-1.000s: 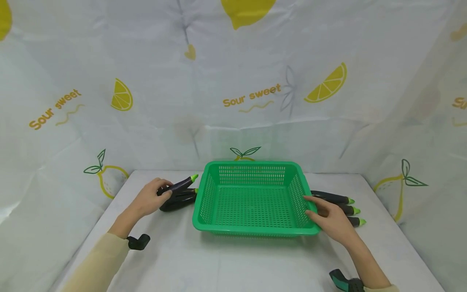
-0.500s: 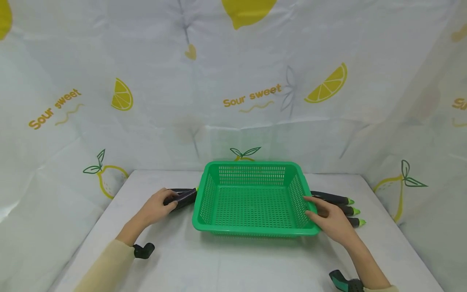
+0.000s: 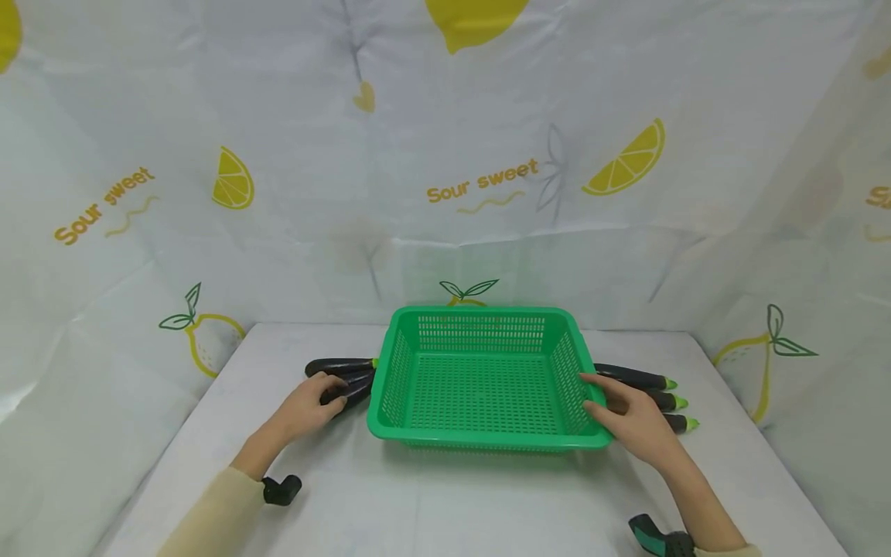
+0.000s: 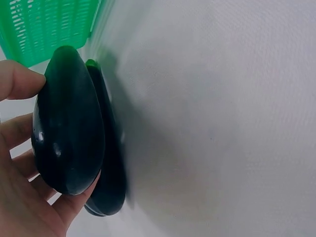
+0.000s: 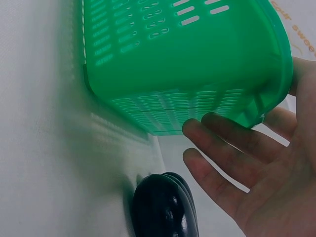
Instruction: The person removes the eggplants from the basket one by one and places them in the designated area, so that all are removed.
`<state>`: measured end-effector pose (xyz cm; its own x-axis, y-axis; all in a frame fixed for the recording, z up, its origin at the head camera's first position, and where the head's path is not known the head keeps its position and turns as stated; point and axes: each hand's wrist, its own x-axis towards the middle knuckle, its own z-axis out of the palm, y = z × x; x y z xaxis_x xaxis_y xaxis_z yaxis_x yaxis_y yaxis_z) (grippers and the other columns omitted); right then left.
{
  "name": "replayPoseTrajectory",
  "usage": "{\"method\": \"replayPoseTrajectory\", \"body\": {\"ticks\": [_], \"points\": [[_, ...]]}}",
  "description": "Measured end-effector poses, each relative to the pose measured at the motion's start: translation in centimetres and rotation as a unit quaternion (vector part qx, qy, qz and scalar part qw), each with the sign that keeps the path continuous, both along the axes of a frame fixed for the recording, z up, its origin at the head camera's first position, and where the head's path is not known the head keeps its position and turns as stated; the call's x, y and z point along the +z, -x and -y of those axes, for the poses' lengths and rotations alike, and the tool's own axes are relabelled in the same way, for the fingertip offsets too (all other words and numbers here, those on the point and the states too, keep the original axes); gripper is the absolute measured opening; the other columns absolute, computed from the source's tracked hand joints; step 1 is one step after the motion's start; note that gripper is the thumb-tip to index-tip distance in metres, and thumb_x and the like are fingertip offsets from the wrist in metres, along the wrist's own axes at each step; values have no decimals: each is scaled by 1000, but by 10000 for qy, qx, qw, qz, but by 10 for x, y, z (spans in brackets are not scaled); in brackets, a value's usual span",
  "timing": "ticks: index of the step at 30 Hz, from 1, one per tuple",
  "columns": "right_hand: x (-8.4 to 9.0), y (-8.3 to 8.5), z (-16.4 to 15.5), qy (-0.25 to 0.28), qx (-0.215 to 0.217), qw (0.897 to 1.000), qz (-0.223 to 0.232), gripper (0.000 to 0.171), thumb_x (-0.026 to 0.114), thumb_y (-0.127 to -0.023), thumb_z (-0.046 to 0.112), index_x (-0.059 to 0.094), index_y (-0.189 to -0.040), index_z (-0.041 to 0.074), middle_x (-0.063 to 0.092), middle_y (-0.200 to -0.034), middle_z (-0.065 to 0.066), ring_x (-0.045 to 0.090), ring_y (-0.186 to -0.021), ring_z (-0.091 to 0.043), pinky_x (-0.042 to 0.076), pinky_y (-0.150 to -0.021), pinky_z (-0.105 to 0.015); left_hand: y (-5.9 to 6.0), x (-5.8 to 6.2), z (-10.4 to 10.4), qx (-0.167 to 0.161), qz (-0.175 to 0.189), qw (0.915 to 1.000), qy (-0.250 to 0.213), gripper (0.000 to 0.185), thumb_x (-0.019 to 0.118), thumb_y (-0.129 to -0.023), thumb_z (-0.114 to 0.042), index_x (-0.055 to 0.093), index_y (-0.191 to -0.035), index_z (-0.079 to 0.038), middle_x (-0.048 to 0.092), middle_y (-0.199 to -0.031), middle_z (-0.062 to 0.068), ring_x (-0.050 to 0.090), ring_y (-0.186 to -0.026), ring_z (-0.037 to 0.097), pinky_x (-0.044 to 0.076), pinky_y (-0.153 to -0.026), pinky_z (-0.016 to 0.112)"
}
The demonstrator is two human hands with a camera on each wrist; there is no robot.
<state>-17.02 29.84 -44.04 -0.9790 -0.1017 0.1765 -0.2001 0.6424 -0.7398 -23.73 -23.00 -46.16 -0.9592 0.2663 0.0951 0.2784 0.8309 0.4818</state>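
In the head view, my left hand (image 3: 309,406) holds a dark eggplant (image 4: 68,123) left of the green basket (image 3: 487,441). The left wrist view shows my thumb on one side of it and fingers curled round the other. Another eggplant (image 3: 339,367) lies just beyond it, stem end towards the basket. My right hand (image 3: 640,422) grips the basket's right rim, its thumb over the edge and other fingers spread outside. Several eggplants (image 3: 633,377) lie right of the basket, partly hidden by that hand; their rounded ends (image 5: 163,207) show in the right wrist view.
The basket stands in the middle of a white-covered table (image 3: 418,510); its mesh floor shows bare. Behind hangs a white sheet (image 3: 299,232) printed with lemons and lettering. Dark straps with camera mounts (image 3: 281,490) sit on both wrists.
My left hand has brought the eggplant down from a raised tilt above the others and moved it nearer to me. The far eggplant is now uncovered. The right hand and basket stay put.
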Motion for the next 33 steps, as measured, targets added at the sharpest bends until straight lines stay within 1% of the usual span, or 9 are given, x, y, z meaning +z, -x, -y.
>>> {"method": "replayPoseTrajectory", "body": {"ticks": [4, 9, 13, 17, 22, 25, 27, 30, 33], "points": [[0, 0, 0, -20, -21, 10000, 21, 50, 65, -101, 27, 55, -145, 6, 56, -140, -27, 66, -113, -40, 55, -77, -26, -1, -3, 0, 73, -15, 10000, 56, 27, 65, -94, -21, 71, -117, -6, 63, -107, 7, 61, -97, 24, 52, -87, 51], [0, 0, 0, -28, -29, 10000, 42, 50, 65, -101, 26, 55, -145, 5, 56, -140, -27, 66, -112, -40, 55, -77, -27, -1, -4, -1, -3, -37, 9999, 122, 29, 66, -94, -23, 71, -117, -6, 64, -106, 5, 61, -95, 22, 52, -85, 50], [1, 0, 1, -77, -42, 9999, 70, 51, 65, -101, 28, 55, -145, 5, 55, -141, -28, 65, -114, -42, 55, -79, -29, -2, -5, -1, 1, -20, 9997, 235, 30, 66, -95, -24, 71, -118, -6, 65, -107, 4, 61, -96, 22, 52, -86, 50], [0, 0, 1, -103, -30, 9999, 76, 51, 65, -101, 29, 55, -145, 6, 54, -142, -29, 64, -116, -43, 55, -81, -31, -5, -6, -4, 59, 26, 9994, 335, 31, 66, -95, -25, 71, -118, -6, 66, -109, 6, 63, -99, 24, 53, -88, 51], [0, -1, 2, -81, -18, 10000, 54, 51, 66, -101, 29, 55, -145, 5, 55, -141, -28, 64, -115, -43, 56, -81, -33, -7, -7, -5, 142, -15, 9987, 486, 31, 67, -96, -26, 71, -119, -5, 68, -117, 11, 65, -109, 33, 51, -94, 55], [1, -1, 2, -100, -50, 9999, 67, 51, 66, -101, 29, 55, -145, 6, 55, -141, -28, 65, -114, -42, 56, -81, -34, -8, -9, -5, 110, -181, 9970, 751, 31, 67, -97, -26, 70, -120, -5, 68, -120, 13, 64, -113, 35, 51, -95, 56], [1, 0, 2, -115, -59, 9999, 80, 51, 65, -101, 29, 55, -145, 6, 55, -141, -28, 65, -114, -42, 56, -80, -33, -9, -10, -5, 51, -380, 9945, 976, 31, 67, -97, -25, 70, -120, -5, 69, -120, 14, 65, -113, 36, 52, -93, 56], [1, 1, 2, -129, -52, 9999, 87, 51, 65, -101, 30, 55, -146, 6, 54, -142, -27, 64, -115, -42, 55, -80, -32, -10, -10, -5, -95, -840, 9877, 1317, 28, 69, -95, -24, 71, -115, -4, 70, -113, 13, 67, -103, 34, 55, -84, 53], [0, 2, 2, -135, -34, 9999, 77, 52, 65, -101, 30, 54, -146, 6, 54, -143, -28, 64, -116, -42, 55, -80, -30, -10, -6, -5, -182, -1354, 9795, 1482, 24, 71, -94, -21, 72, -110, -3, 70, -101, 10, 67, -91, 30, 57, -76, 49]]}}
